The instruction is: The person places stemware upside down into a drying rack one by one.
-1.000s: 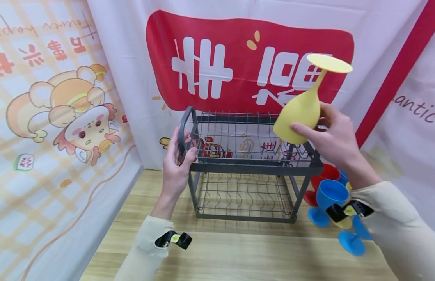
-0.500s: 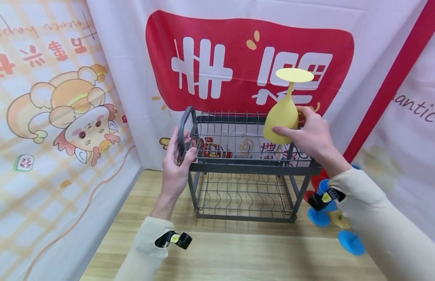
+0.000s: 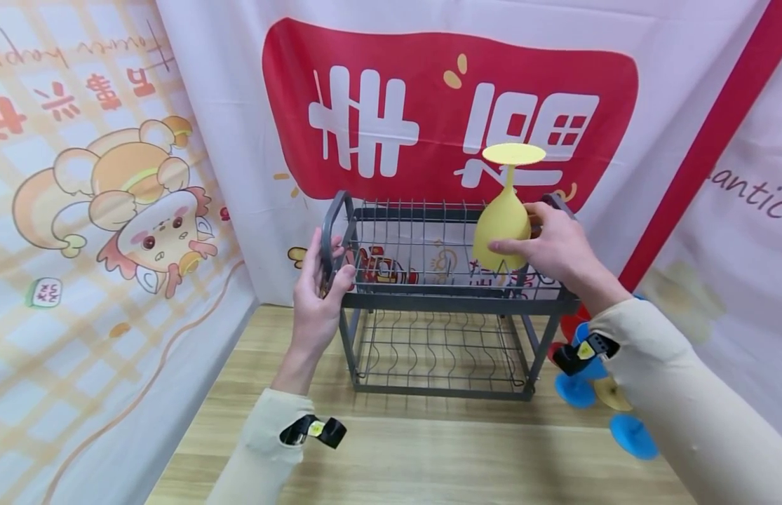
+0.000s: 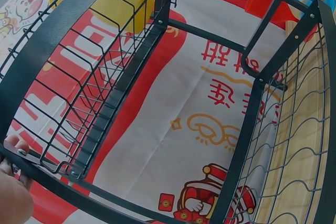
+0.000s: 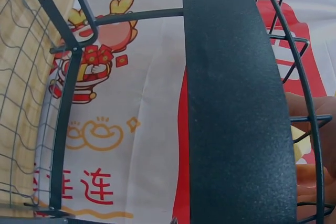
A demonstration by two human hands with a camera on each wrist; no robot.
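A yellow plastic goblet [image 3: 501, 228] is upside down, its foot on top and its bowl low over the right part of the rack's upper tier. My right hand [image 3: 557, 242] holds it by the bowl, thumb in front and fingers behind. The dark grey two-tier dish rack [image 3: 454, 303] stands on the table. At its left end, my left hand [image 3: 318, 294] grips the upper side frame. In the left wrist view, the goblet's bowl [image 4: 128, 6] shows behind the upper wires. A rack bar hides most of the right hand [image 5: 312, 177] in the right wrist view.
Blue goblets [image 3: 575, 391], a red goblet [image 3: 557, 348] and a yellow goblet foot [image 3: 611, 394] are right of the rack, partly behind the right forearm. The wooden table [image 3: 428, 456] extends in front. Printed cloth [image 3: 226, 140] hangs behind and at the sides.
My right hand has brought the yellow goblet left and down from the rack's right end, turning it from tilted to nearly vertical. The left hand stays on the frame.
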